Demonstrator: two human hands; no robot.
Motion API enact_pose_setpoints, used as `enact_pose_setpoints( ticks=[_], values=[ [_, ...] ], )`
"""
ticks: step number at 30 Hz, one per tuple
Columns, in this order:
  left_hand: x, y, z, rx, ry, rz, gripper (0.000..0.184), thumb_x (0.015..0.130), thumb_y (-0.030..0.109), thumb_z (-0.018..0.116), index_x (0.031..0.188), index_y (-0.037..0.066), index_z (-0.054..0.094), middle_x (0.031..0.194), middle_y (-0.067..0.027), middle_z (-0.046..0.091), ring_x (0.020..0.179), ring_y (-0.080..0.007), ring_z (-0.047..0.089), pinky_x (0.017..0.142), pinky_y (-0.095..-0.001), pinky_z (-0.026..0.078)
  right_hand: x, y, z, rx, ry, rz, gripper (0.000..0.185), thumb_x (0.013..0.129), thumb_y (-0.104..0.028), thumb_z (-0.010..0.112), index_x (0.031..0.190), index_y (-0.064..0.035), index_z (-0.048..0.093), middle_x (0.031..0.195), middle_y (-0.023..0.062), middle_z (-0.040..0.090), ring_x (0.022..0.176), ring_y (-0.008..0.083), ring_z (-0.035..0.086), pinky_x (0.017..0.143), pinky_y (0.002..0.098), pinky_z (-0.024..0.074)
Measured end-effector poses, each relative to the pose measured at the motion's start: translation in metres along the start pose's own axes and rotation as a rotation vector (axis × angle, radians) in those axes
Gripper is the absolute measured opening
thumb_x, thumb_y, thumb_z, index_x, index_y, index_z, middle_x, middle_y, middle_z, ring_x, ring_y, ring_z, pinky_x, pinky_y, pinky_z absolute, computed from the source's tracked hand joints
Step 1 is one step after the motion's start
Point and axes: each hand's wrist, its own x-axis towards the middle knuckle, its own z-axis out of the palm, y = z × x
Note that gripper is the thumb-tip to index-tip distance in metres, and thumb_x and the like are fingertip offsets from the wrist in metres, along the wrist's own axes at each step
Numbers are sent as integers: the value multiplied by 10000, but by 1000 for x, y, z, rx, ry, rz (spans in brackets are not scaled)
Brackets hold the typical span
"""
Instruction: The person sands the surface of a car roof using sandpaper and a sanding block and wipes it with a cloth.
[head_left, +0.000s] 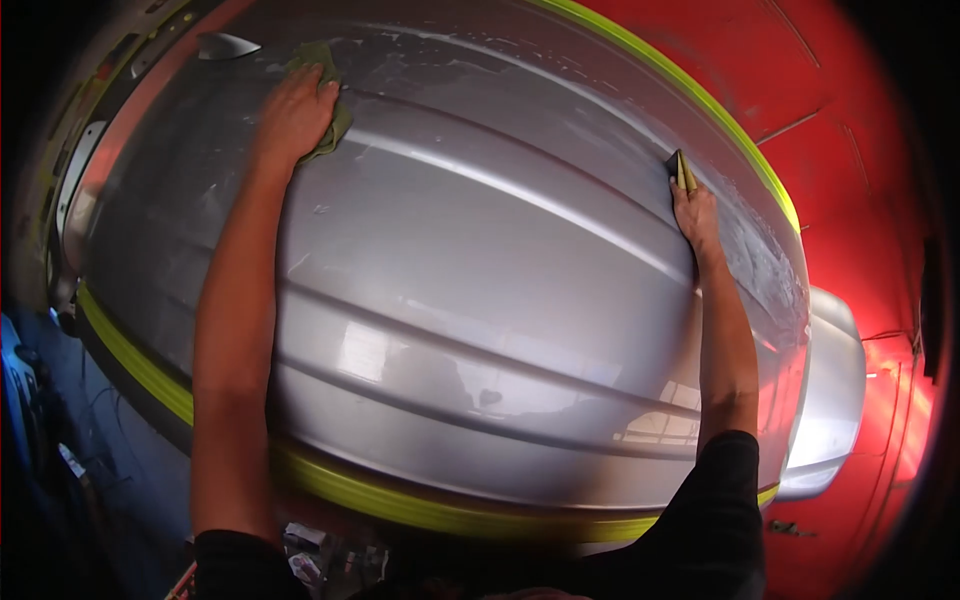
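A silver car roof (480, 240) with long ridges spreads out beneath both of my arms. My left hand (297, 112) is on the far left part of the roof, its fingers over a crumpled green cloth (322, 60) held against the surface. Over toward the right edge, my right hand (698, 212) grips a folded piece of sandpaper (681, 170), dark on one side and yellowish on the other. Wet-looking, whitish smears (760, 250) show on the roof beside the right hand. The palms of both hands are hidden.
Yellow-green masking tape (690, 95) runs along the far edge, and more tape (400, 492) lines the near edge. A fin-shaped antenna (228, 46) sticks up at the upper left. A red floor (850, 130) lies beyond, and a silver body part (828, 395) juts out at right.
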Motion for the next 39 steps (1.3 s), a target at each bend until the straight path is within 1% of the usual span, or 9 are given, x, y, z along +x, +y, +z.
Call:
enact_pose_setpoints(
  ticks=[5,8,14,17,21,24,29,33,39],
  values=[
    [0,3,-1,-18,21,41,533,995,356,452,1327,-46,564,1384,-250,544,1317,-366,495,1124,-438,361,13,-24,-6,-108,-111,184,513,980,-391,540,1289,17,583,1086,310,656,1004,479,631,894,512,499],
    [3,2,-1,24,42,38,513,990,336,462,1318,-43,571,1376,-251,551,1305,-381,503,1107,-450,378,38,-48,41,91,120,-132,526,996,-412,505,1306,6,580,1214,299,618,1101,464,603,940,488,486],
    [1,-6,10,-51,105,104,492,976,311,516,1308,-49,572,1365,-256,557,1292,-402,509,1101,-453,383,114,-218,112,58,28,-589,469,984,-327,533,1343,-28,576,1420,231,506,1269,422,518,1093,433,419],
    [-1,-6,3,-47,51,80,498,1000,322,504,1366,-15,535,1418,-240,517,1347,-379,461,1132,-432,349,97,-232,61,174,-129,-498,471,977,-313,547,1362,-42,563,1358,216,569,1217,422,559,1068,438,442],
    [-1,-5,0,-49,33,30,510,1003,343,495,1363,-15,539,1422,-229,519,1346,-377,463,1132,-425,351,61,-91,33,125,-4,-426,421,955,-266,598,1292,-13,610,1263,238,623,1137,446,588,989,446,487],
    [4,4,1,-15,-2,-4,519,1004,358,487,1360,-14,544,1432,-222,512,1356,-368,453,1137,-421,343,57,-123,27,168,-95,-234,412,952,-260,605,1272,0,619,1228,257,632,1109,447,600,966,450,488],
    [1,2,4,-27,28,-5,533,982,338,475,1343,-48,547,1408,-236,531,1337,-364,476,1132,-426,356,111,-223,68,-25,-120,-572,393,974,-357,569,1150,-18,665,926,340,644,919,479,634,844,513,493],
    [2,-2,5,-94,37,5,537,980,349,479,1349,-35,548,1422,-227,521,1346,-363,466,1142,-427,344,102,-226,50,125,-205,-443,385,979,-359,560,1185,-50,663,841,300,655,850,497,615,823,514,503],
    [2,-4,10,-25,53,19,531,977,342,491,1331,-47,560,1409,-242,527,1333,-369,477,1130,-434,359,81,-205,39,163,-149,-272,402,952,-338,585,1177,-16,668,970,290,667,900,487,636,845,506,490]
  ],
)
